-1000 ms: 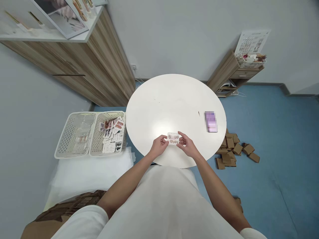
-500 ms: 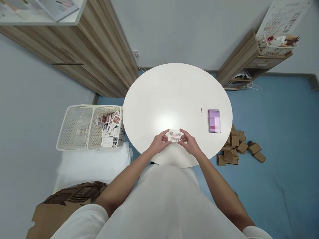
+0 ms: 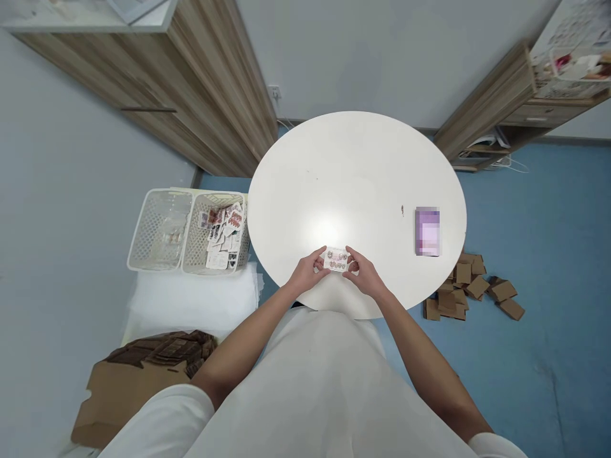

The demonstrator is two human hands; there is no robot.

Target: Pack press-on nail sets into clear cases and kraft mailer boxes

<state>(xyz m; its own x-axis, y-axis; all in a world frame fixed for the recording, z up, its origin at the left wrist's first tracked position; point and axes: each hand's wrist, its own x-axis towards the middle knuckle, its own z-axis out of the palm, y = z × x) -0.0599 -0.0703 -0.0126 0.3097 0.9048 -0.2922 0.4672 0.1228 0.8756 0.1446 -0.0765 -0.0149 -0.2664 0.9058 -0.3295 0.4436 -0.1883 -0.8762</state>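
Pinching the card [image 3: 336, 259], left hand [image 3: 307, 273] and right hand [image 3: 366, 274] hold opposite ends, sensible for something likely light and stiff.

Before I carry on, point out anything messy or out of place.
Brown cardboard pieces lie in a loose heap on the floor right of the table, as if dropped. A dark speck, too small to identify, stands out on the table near the purple item. The card between left hand and right hand shows no obvious damage.
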